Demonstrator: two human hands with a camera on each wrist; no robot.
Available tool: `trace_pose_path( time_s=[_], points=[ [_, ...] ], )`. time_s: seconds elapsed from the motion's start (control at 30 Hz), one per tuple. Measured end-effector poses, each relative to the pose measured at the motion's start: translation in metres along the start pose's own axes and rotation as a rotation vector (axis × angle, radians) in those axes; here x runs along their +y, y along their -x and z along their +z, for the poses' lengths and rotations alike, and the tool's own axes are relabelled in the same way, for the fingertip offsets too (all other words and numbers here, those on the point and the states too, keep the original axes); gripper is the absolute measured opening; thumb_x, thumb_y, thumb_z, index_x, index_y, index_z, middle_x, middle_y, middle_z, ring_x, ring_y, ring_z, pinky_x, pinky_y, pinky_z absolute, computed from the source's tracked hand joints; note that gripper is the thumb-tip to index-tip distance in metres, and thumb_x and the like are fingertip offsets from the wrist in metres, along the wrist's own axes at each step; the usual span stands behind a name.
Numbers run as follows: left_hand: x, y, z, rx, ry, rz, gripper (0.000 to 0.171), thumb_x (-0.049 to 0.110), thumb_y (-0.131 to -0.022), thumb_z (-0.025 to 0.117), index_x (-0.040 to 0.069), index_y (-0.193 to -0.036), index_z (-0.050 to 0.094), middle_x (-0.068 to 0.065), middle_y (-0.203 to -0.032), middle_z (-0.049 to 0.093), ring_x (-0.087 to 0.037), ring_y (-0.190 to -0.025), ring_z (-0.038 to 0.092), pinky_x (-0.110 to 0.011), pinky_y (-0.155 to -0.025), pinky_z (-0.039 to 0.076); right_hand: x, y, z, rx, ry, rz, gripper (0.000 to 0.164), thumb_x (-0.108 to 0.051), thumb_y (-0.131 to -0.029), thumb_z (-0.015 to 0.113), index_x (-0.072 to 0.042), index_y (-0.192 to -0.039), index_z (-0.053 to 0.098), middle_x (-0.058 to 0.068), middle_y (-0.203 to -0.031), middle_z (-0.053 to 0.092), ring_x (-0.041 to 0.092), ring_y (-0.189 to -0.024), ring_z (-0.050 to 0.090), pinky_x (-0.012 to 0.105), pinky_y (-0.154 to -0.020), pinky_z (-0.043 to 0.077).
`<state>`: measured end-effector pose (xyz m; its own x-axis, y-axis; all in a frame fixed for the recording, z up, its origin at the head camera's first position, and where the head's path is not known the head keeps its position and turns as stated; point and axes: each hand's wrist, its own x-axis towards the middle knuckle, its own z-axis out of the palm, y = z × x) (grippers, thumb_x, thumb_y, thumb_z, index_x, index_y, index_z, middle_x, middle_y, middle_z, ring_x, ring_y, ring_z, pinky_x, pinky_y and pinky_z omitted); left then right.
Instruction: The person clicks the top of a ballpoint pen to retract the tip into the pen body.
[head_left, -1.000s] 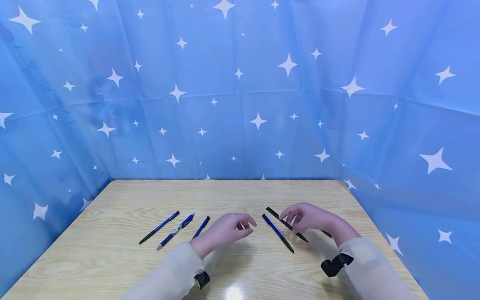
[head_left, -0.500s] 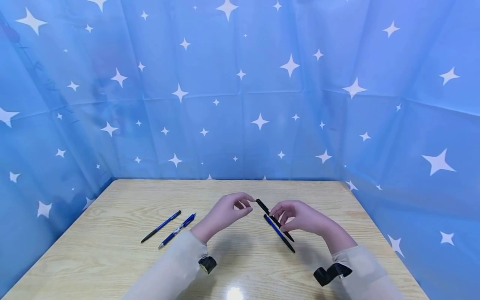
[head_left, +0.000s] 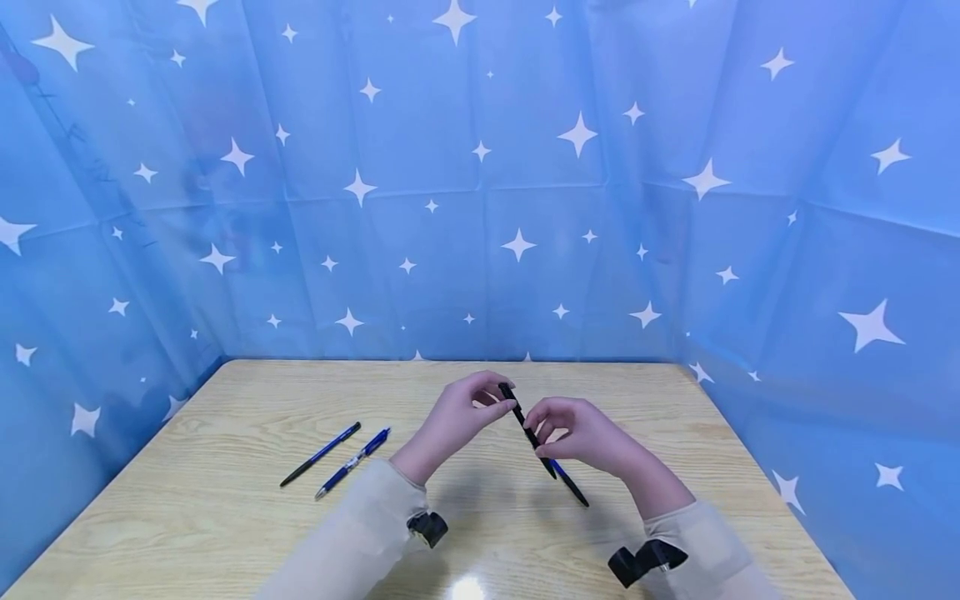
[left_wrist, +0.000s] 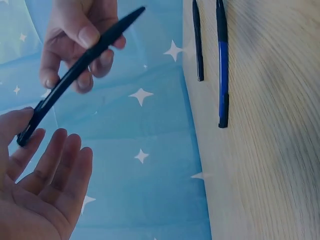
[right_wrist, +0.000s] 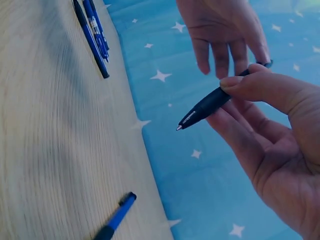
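Note:
A black pen (left_wrist: 75, 71) is held up above the table between both hands, slanting down toward the right in the head view. My left hand (head_left: 459, 421) pinches its clip end with thumb and index finger; the other fingers extend loosely in the left wrist view. My right hand (head_left: 583, 433) pinches the barrel lower down, thumb on top. The metal writing tip (right_wrist: 179, 128) sticks out in the right wrist view. Beneath the right hand lies a blue pen with a black grip (head_left: 573, 485), partly covered by the held pen in the head view.
Left on the wooden table (head_left: 187, 500) lie a blue-and-black pen (head_left: 321, 454) and a blue pen with a pale band (head_left: 352, 464). Another dark pen (left_wrist: 198, 45) shows in the left wrist view. A blue star-patterned curtain (head_left: 420, 225) surrounds the table.
The right hand has lifted the black pen and carried it left. The left hand has moved up and forward and now grips the pen's clip end.

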<state>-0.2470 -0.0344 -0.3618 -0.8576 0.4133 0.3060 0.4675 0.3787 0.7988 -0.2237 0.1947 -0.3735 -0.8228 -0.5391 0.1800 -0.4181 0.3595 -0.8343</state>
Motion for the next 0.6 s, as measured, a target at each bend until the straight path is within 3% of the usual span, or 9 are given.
trace_pose_path(
  time_s=[0.13, 0.23, 0.4, 0.6],
  points=[
    [0.005, 0.002, 0.001, 0.005, 0.071, 0.01, 0.021, 0.021, -0.094, 0.068, 0.019, -0.114, 0.066, 0.004, -0.084, 0.064, -0.013, -0.084, 0.064, -0.033, -0.072, 0.053, -0.003, -0.001, 0.006, 0.032, -0.022, 0.008, 0.023, -0.002, -0.083, 0.076, -0.008, -0.103, 0.066, 0.007, -0.09, 0.066, 0.022, -0.086, 0.065, 0.036, -0.076, 0.053],
    [0.008, 0.003, 0.001, 0.013, 0.147, 0.005, 0.019, 0.016, -0.094, 0.068, 0.014, -0.112, 0.066, 0.0, -0.082, 0.064, -0.022, -0.082, 0.066, -0.032, -0.073, 0.054, -0.003, -0.002, 0.01, 0.059, -0.036, 0.03, 0.021, -0.005, -0.084, 0.076, -0.009, -0.103, 0.066, 0.006, -0.09, 0.067, 0.023, -0.088, 0.064, 0.037, -0.078, 0.051],
    [0.014, 0.005, 0.0, 0.028, 0.246, -0.013, 0.018, 0.013, -0.094, 0.065, 0.009, -0.112, 0.064, -0.005, -0.086, 0.065, -0.024, -0.083, 0.067, -0.03, -0.076, 0.055, -0.003, -0.003, 0.016, 0.086, -0.096, 0.028, 0.022, -0.003, -0.084, 0.075, -0.01, -0.103, 0.065, 0.007, -0.094, 0.066, 0.024, -0.093, 0.064, 0.039, -0.079, 0.053],
    [0.022, 0.007, 0.0, 0.084, 0.372, -0.003, 0.028, 0.005, -0.095, 0.063, 0.006, -0.122, 0.062, -0.01, -0.094, 0.064, -0.024, -0.086, 0.069, -0.034, -0.078, 0.057, -0.005, -0.003, 0.027, 0.121, -0.128, -0.03, 0.022, -0.001, -0.084, 0.075, -0.004, -0.103, 0.064, 0.01, -0.096, 0.066, 0.022, -0.093, 0.065, 0.036, -0.078, 0.054]
  ],
)
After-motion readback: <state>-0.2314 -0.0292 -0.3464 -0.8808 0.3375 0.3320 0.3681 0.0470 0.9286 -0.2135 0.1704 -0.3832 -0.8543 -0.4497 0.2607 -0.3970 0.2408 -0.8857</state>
